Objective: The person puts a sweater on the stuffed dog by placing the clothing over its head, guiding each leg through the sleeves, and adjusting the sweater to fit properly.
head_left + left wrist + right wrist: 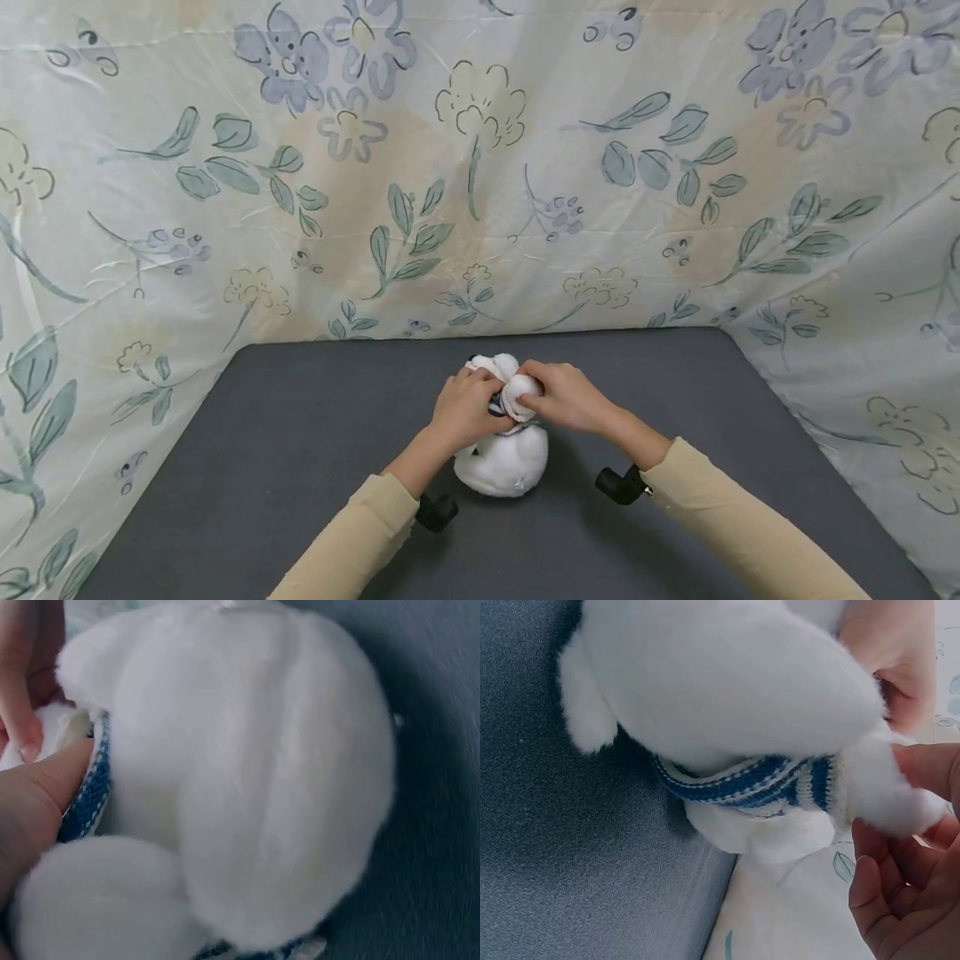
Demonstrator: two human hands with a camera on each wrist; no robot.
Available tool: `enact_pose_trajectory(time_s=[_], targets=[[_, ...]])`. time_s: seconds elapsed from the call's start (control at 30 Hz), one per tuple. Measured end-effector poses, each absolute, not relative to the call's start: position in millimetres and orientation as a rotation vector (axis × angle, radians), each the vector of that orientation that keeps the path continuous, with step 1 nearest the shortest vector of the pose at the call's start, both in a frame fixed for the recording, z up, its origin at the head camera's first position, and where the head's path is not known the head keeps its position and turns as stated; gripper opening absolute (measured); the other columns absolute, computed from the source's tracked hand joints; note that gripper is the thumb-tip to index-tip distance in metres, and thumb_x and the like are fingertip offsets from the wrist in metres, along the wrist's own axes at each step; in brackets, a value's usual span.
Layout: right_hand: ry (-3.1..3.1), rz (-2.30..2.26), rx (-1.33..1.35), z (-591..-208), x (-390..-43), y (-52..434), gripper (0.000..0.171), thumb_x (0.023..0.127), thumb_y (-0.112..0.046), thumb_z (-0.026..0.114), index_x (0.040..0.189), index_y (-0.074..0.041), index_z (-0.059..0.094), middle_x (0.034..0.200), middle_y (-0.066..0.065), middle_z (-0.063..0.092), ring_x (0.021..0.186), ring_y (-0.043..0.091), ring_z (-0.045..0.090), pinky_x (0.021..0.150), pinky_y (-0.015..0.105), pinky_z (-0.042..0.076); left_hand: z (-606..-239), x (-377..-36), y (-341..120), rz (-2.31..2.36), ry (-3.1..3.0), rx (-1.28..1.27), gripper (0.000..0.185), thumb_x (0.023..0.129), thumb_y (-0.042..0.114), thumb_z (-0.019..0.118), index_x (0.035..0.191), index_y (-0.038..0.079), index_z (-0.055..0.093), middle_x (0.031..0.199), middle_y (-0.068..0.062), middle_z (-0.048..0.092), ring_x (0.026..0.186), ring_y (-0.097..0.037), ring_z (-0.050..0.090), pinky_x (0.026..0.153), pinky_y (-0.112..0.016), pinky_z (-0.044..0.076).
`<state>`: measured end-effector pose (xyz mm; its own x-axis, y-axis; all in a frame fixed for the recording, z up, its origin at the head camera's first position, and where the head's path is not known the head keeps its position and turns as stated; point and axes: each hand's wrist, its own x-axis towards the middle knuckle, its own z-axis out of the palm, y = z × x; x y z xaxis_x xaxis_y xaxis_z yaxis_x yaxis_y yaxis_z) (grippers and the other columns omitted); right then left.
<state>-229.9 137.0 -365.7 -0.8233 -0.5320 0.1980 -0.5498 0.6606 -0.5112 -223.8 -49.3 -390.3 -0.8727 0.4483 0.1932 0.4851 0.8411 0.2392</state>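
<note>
A white plush toy (501, 467) stands on the dark grey table. It wears a blue and white knitted sweater (761, 780), which shows as a striped band with a cuff round one limb. My left hand (467, 408) grips the toy's upper part from the left. In the left wrist view its thumb (45, 784) lies at the knit edge, the tip hidden by the blue band. From the right, my right hand (568, 396) pinches the white paw (900, 799) that comes out of the cuff, thumb on one side and fingers on the other.
The grey table (315, 417) reaches back to a hanging floral cloth (480, 250), which also closes off both sides. Black wrist cameras (619, 485) sit under the two beige sleeves (738, 517), to the left and right of the toy.
</note>
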Motion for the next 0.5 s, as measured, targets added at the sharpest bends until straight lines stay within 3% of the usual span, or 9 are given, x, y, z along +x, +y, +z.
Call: enact_pose_trajectory(time_s=[0.13, 0.27, 0.37, 0.5], targets=[[-2.845, 0.906, 0.905, -366.1, -230.1, 138.0, 0.020, 0.087, -0.019, 0.062, 0.106, -0.012, 0.060, 0.087, -0.001, 0.064, 0.066, 0.003, 0.056, 0.058, 0.021, 0.045, -390.2, -226.3, -47.1, -0.641, -2.837, -0.798, 0.044, 0.075, 0.042, 0.073, 0.109, 0.015, 0.064, 0.110, 0.000, 0.059, 0.099, -0.022, 0.052, 0.082, -0.040, 0.042], [-2.844, 0.912, 0.900, -367.2, -230.3, 137.9, 0.020, 0.087, -0.019, 0.063, 0.106, -0.012, 0.060, 0.087, -0.001, 0.064, 0.066, 0.004, 0.056, 0.058, 0.021, 0.045, -389.5, -228.5, -44.5, -0.832, -2.810, -0.799, 0.033, 0.073, 0.037, 0.076, 0.095, 0.015, 0.064, 0.095, 0.002, 0.060, 0.088, -0.017, 0.052, 0.073, -0.034, 0.039], [-2.841, 0.906, 0.899, -368.1, -230.0, 137.7, 0.021, 0.086, -0.019, 0.063, 0.105, -0.012, 0.061, 0.087, -0.001, 0.065, 0.068, 0.004, 0.056, 0.059, 0.021, 0.045, -390.4, -228.9, -43.9, -0.820, -2.819, -0.785, 0.030, 0.073, 0.038, 0.076, 0.090, 0.016, 0.064, 0.091, 0.002, 0.061, 0.087, -0.018, 0.053, 0.073, -0.035, 0.040], [-2.837, 0.900, 0.905, -367.5, -228.7, 137.3, 0.019, 0.086, -0.019, 0.063, 0.104, -0.012, 0.061, 0.086, -0.002, 0.064, 0.067, 0.004, 0.055, 0.058, 0.021, 0.045, -392.3, -227.7, -44.8, -0.646, -2.857, -0.746, 0.037, 0.074, 0.044, 0.074, 0.098, 0.017, 0.067, 0.100, 0.000, 0.061, 0.091, -0.021, 0.054, 0.079, -0.040, 0.042]])
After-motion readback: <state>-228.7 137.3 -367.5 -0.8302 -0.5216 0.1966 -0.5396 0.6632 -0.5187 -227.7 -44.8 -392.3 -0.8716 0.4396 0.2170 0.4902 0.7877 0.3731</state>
